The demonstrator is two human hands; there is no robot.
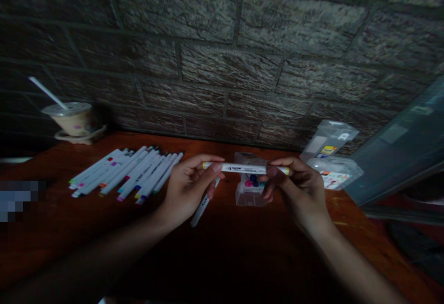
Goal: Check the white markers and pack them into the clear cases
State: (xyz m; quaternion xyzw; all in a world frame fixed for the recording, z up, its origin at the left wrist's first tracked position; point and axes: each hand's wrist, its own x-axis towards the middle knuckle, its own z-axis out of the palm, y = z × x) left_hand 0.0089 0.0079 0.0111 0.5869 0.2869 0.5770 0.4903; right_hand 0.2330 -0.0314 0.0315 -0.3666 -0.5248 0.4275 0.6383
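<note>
A white marker with yellow ends (pixel 244 168) is stretched level between my two hands, above the table. My left hand (pixel 190 184) pinches its left end, and my right hand (pixel 300 186) pinches the right end. Below my left hand lies another white marker (pixel 199 211), partly hidden by the fingers. Behind the held marker stands a clear plastic case (pixel 248 198) with several coloured marker ends in it. To the left, a loose row of several white markers (pixel 128 174) with coloured ends lies on the wooden table (pixel 222 248).
A plastic cup with a straw (pixel 71 117) stands in a holder at the back left. Clear plastic packaging (pixel 329 140) and a clear lid-like piece (pixel 338 172) sit at the back right. A stone-block wall (pixel 208 63) rises behind the table.
</note>
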